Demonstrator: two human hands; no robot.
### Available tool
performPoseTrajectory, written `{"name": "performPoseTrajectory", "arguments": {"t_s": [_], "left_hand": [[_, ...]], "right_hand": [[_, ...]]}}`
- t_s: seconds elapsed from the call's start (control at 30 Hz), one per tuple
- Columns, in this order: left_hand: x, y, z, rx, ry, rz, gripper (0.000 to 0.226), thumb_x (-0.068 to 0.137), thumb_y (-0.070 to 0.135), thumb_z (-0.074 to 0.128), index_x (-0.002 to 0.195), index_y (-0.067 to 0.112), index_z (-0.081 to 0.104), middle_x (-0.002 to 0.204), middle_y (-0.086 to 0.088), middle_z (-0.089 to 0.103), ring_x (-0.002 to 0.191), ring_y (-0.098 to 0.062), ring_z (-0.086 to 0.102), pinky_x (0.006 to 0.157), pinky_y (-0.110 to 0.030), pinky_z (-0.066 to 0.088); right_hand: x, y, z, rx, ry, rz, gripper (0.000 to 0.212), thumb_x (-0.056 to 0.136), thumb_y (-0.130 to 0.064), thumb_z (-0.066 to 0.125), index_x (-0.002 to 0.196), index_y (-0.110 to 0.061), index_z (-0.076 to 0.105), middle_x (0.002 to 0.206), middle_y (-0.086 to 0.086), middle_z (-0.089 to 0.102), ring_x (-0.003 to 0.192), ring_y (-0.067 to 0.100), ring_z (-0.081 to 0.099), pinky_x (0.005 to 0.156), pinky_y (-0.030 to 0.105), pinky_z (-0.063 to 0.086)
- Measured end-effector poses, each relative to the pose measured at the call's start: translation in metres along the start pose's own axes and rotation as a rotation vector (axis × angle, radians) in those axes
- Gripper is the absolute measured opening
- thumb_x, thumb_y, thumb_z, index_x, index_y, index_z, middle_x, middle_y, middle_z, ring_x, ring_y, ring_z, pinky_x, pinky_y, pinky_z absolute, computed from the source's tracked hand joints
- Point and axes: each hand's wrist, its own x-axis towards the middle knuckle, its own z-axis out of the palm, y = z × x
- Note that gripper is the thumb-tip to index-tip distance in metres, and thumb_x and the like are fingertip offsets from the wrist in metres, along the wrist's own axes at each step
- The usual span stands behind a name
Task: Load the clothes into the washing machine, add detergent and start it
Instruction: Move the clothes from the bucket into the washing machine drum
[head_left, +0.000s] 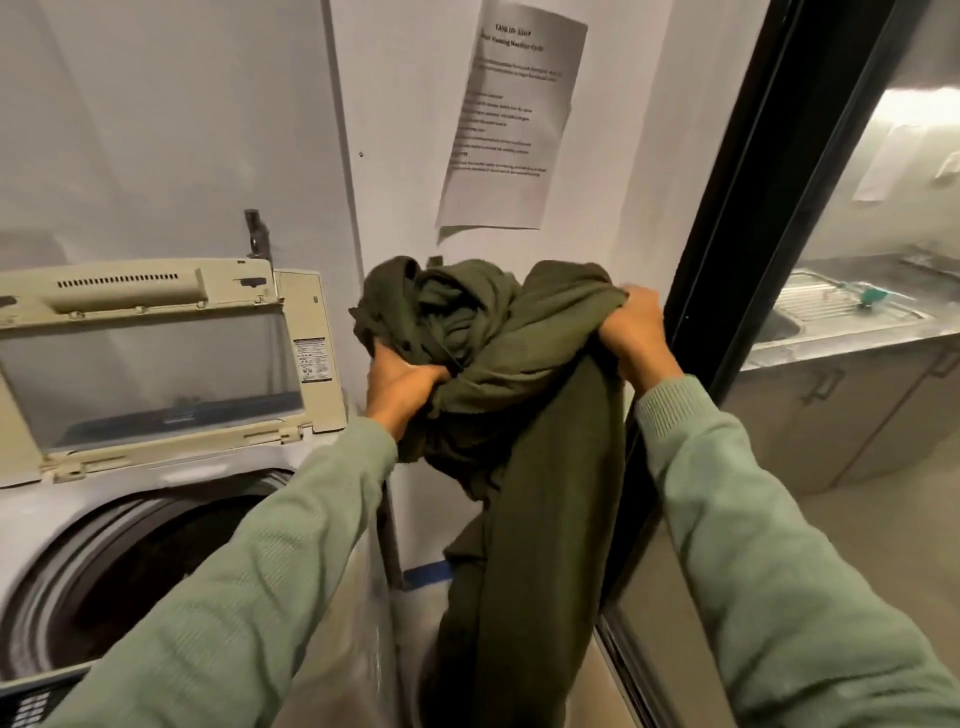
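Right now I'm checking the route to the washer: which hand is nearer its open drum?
Left. The left hand grips the green garment just right of the drum; the right hand grips it farther right, near the black door frame.

wall sheet (511, 114): heading "TASK ID", rest blurred | lid sticker (312, 360): unreadable

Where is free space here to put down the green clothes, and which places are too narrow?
The open drum under the raised lid is the widest free opening. The gap between the washer's side and the dark door frame is crowded: the dark green clothes, held by the left hand and right hand, hang there.
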Motion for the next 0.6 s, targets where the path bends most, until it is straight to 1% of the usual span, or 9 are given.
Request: {"name": "performPoseTrajectory", "arguments": {"t_s": [0.07,0.13,0.17,0.23,0.33,0.43,0.5,0.53,0.6], "left_hand": [[-0.006,0.004,0.003,0.012,-0.129,-0.020,0.090,0.068,0.024,0.079,0.142,0.028,0.029,0.130,-0.003,0.056,0.116,-0.026,0.056,0.106,-0.046,0.043],[-0.011,0.009,0.004,-0.154,-0.269,-0.071,0.084,0.074,0.029,0.078,0.140,0.033,0.027,0.124,0.003,0.058,0.111,-0.022,0.057,0.100,-0.046,0.045],[-0.013,0.011,0.004,-0.249,-0.335,-0.090,0.090,0.072,0.034,0.079,0.144,0.034,0.024,0.126,0.005,0.057,0.113,-0.020,0.057,0.100,-0.047,0.045],[-0.010,0.012,0.003,-0.318,-0.410,-0.081,0.117,0.063,0.048,0.082,0.152,0.038,0.007,0.141,0.006,0.048,0.123,-0.020,0.051,0.106,-0.050,0.041],[-0.011,0.019,0.007,-0.076,-0.401,-0.010,0.151,0.042,0.070,0.084,0.148,0.044,-0.020,0.161,0.001,0.014,0.145,-0.025,0.025,0.117,-0.050,0.025],[-0.018,0.025,0.015,0.192,-0.407,0.132,0.154,0.036,0.072,0.084,0.135,0.055,-0.034,0.161,-0.011,-0.018,0.149,-0.029,-0.006,0.120,-0.051,0.007],[-0.021,0.025,0.021,0.232,-0.408,0.246,0.148,0.039,0.069,0.085,0.132,0.063,-0.030,0.161,-0.010,-0.015,0.149,-0.030,-0.008,0.118,-0.053,0.006],[-0.021,0.025,0.024,0.215,-0.395,0.287,0.142,0.040,0.069,0.085,0.136,0.064,-0.020,0.162,-0.008,-0.005,0.149,-0.031,-0.002,0.119,-0.052,0.009],[-0.021,0.022,0.031,0.063,-0.319,0.264,0.125,0.040,0.069,0.086,0.141,0.055,0.014,0.156,-0.005,0.022,0.143,-0.027,0.027,0.118,-0.046,0.026]], "right_hand": [[-0.001,-0.029,0.015,0.008,-0.019,-0.016,0.008,0.079,-0.014,0.053,0.074,-0.019,0.050,0.081,0.004,0.055,0.075,0.015,0.048,0.067,0.031,0.045],[-0.003,-0.045,0.025,0.071,-0.022,0.006,0.006,0.078,-0.012,0.051,0.082,-0.017,0.053,0.091,0.008,0.059,0.079,0.019,0.052,0.075,0.034,0.050],[-0.007,-0.050,0.027,0.102,-0.033,0.028,0.014,0.081,-0.011,0.051,0.093,-0.012,0.057,0.098,0.011,0.061,0.084,0.023,0.056,0.080,0.038,0.053],[-0.013,-0.056,0.029,0.155,-0.072,0.073,0.019,0.089,-0.007,0.049,0.107,-0.005,0.054,0.100,0.011,0.060,0.091,0.026,0.060,0.084,0.040,0.055],[-0.021,-0.060,0.032,0.250,-0.121,0.101,0.015,0.091,-0.006,0.050,0.106,-0.009,0.051,0.095,0.007,0.061,0.084,0.020,0.061,0.082,0.032,0.055],[-0.026,-0.068,0.037,0.276,-0.177,0.146,0.046,0.077,-0.016,0.057,0.121,-0.005,0.054,0.109,0.015,0.065,0.093,0.029,0.066,0.083,0.042,0.058],[-0.026,-0.072,0.035,0.243,-0.240,0.181,0.062,0.065,-0.021,0.062,0.124,-0.005,0.055,0.107,0.015,0.067,0.091,0.031,0.068,0.080,0.045,0.059],[-0.030,-0.076,0.033,0.225,-0.278,0.171,0.060,0.063,-0.020,0.064,0.121,-0.006,0.057,0.103,0.015,0.069,0.090,0.031,0.069,0.078,0.045,0.060],[-0.029,-0.080,0.031,0.178,-0.354,0.132,0.056,0.064,-0.019,0.069,0.118,-0.007,0.057,0.100,0.013,0.069,0.089,0.029,0.069,0.072,0.040,0.061]]}}
